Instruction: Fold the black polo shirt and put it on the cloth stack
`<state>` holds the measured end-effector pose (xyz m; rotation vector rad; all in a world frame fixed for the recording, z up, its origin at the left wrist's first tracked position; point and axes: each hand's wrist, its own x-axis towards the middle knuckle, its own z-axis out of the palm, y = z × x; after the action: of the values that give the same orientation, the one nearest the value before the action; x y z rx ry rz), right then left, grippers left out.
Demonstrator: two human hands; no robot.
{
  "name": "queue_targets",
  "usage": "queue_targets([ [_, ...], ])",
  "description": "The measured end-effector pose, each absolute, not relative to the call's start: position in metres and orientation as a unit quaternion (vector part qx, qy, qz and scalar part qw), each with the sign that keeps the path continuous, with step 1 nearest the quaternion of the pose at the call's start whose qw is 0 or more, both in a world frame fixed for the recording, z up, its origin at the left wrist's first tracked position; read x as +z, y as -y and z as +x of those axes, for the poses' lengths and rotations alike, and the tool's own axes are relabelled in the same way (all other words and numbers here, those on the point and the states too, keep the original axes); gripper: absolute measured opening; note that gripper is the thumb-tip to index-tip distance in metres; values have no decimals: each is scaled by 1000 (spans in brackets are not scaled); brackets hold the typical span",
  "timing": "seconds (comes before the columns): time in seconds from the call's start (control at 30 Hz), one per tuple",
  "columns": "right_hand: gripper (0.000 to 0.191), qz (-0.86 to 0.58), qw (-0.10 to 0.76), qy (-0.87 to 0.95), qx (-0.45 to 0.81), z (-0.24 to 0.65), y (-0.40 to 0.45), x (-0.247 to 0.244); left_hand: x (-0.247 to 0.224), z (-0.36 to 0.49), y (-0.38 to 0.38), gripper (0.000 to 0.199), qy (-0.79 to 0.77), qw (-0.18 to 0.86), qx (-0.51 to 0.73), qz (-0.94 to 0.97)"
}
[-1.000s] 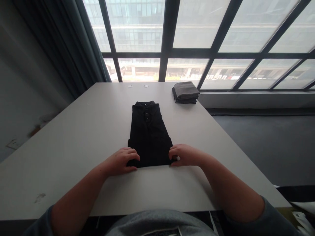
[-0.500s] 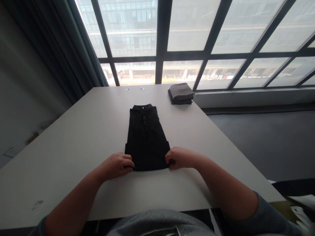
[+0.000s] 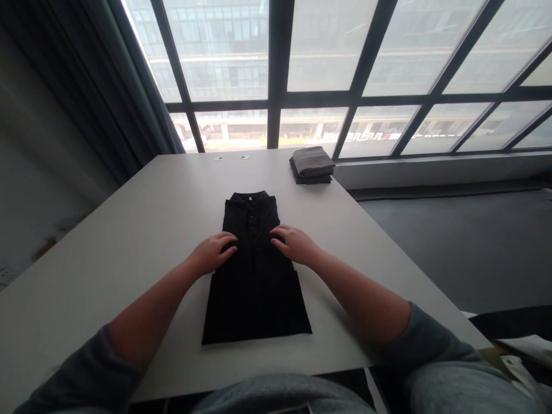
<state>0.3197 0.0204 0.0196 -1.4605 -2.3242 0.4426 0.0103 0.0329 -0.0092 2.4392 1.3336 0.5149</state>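
Observation:
A black polo shirt [image 3: 257, 299] lies face up on the white table, its sides tucked in to a narrow shape. Its collar and buttoned placket point toward the window, and the wider hem end is nearest me. My left hand [image 3: 214, 252] is over the shirt's left edge at mid-length, thumb and fingers apart. On the opposite edge my right hand [image 3: 294, 242] is placed likewise, its fingers also apart. Neither hand grips the cloth; whether the fingertips touch it I cannot tell.
A stack of folded grey and dark striped cloths [image 3: 312, 165] sits at the table's far right corner. The white table [image 3: 172, 207] reaches to the large window [image 3: 321, 129]. A dark curtain [image 3: 142, 103] hangs at the left. White and dark items lie beyond the right edge.
Both hands have let go of the lower corners and moved up along the shirt's sides. The hem end now reaches closer to me, so more of the shirt lies spread out.

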Motion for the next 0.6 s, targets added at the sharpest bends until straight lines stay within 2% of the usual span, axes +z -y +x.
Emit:
queue_targets([
  [0.13,63,-601,86,788,98,309,-84,-11,-41,24,-116,58,-543,113,205,806],
  [0.27,69,-634,14,764,121,319,-116,-33,-66,24,-163,59,-570,124,196,788],
  [0.6,66,-663,75,733,130,321,-173,-42,-81,19,-235,54,-634,134,233,725],
])
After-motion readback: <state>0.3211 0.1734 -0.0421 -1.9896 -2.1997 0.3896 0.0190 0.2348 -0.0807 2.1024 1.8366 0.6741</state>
